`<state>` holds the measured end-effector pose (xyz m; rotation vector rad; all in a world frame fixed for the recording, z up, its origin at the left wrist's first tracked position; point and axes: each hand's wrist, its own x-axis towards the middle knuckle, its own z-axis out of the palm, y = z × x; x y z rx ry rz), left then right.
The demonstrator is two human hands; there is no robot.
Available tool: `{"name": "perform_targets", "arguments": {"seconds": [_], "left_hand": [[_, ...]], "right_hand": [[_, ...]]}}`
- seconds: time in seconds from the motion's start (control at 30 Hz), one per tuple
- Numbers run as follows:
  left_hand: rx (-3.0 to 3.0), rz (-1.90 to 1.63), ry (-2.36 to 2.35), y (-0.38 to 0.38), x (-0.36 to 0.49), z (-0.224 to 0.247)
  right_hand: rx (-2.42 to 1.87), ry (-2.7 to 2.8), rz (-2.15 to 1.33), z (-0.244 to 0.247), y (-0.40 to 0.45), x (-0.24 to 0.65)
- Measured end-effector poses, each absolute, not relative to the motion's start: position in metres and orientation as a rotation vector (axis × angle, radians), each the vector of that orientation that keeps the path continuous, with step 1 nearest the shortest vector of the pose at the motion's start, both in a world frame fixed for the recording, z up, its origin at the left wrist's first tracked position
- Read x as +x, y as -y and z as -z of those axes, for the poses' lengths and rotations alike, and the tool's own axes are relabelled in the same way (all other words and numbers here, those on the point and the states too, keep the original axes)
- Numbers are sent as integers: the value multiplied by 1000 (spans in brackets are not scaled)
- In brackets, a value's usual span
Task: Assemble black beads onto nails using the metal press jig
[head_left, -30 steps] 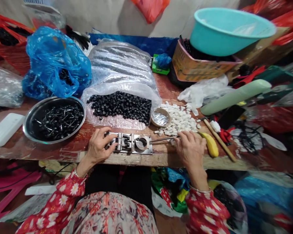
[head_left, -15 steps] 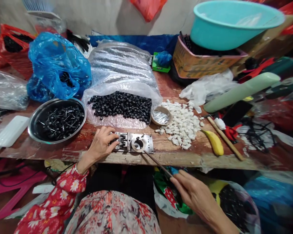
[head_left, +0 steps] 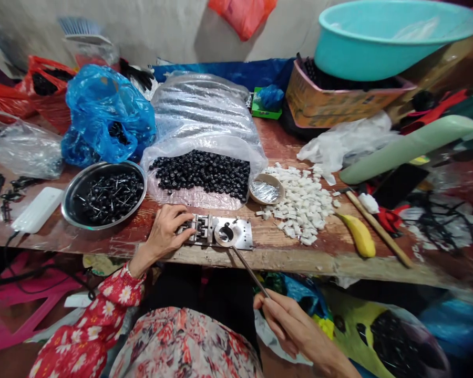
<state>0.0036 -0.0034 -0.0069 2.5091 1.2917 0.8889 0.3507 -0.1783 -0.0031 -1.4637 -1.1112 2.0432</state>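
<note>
A metal jig [head_left: 242, 233] with a round ring [head_left: 225, 234] lies at the table's front edge. My left hand [head_left: 167, 231] is at its left end, fingers bent and closed over the slotted block [head_left: 200, 229]; any small part under the fingertips is hidden. From the ring a thin metal lever [head_left: 247, 268] slants down to the right, past the table edge. My right hand [head_left: 286, 320] is wrapped round the lever's lower end. Behind the jig, black round caps [head_left: 201, 170] spill from a clear plastic bag [head_left: 205, 110].
A steel bowl [head_left: 73, 215] of black-headed pins stands left. A small bowl [head_left: 278, 185] of metal pins sits beside a heap of white pieces [head_left: 299, 210]. Further right lie a banana [head_left: 358, 236] and a hammer [head_left: 378, 231]. A turquoise basin [head_left: 362, 52] rests on a box [head_left: 319, 102].
My right hand and the lever's lower end have shifted left and slightly down, so the lever stands steeper. My left hand stays on the jig. The whole view has shifted slightly.
</note>
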Motion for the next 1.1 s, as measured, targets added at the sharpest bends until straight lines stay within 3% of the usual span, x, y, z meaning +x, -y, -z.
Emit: {"name": "perform_targets", "arguments": {"seconds": [0.3, 0.7, 1.1], "left_hand": [[2651, -693, -1424, 13, -9, 26], [2720, -750, -1369, 10, -1, 40], [2621, -785, -1364, 12, 0, 38]], "right_hand": [[-1499, 1138, -1986, 1, 180, 347], [-1579, 1156, -1770, 7, 196, 314], [-1501, 822, -1886, 18, 215, 270]]}}
